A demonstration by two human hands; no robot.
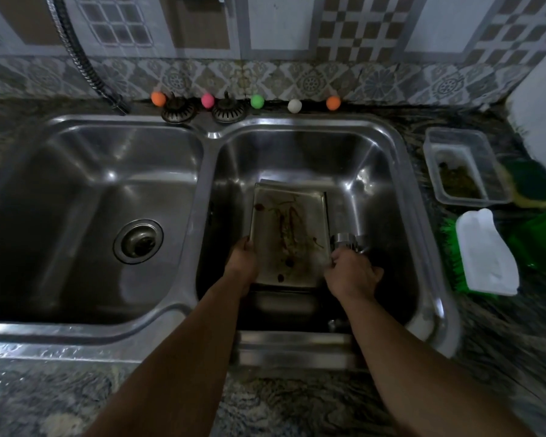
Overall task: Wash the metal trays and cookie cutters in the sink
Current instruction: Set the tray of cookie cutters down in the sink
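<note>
A single wide-angle head-mounted view looks forward and steeply down from above the near edge of the table (29, 402), close over a double-basin sink (213, 135). The tiled back wall (278, 33) runs across 12 o'clock, and both forearms enter from 6 o'clock. Straight lines bow toward the frame borders; no second view overlaps it.
</note>
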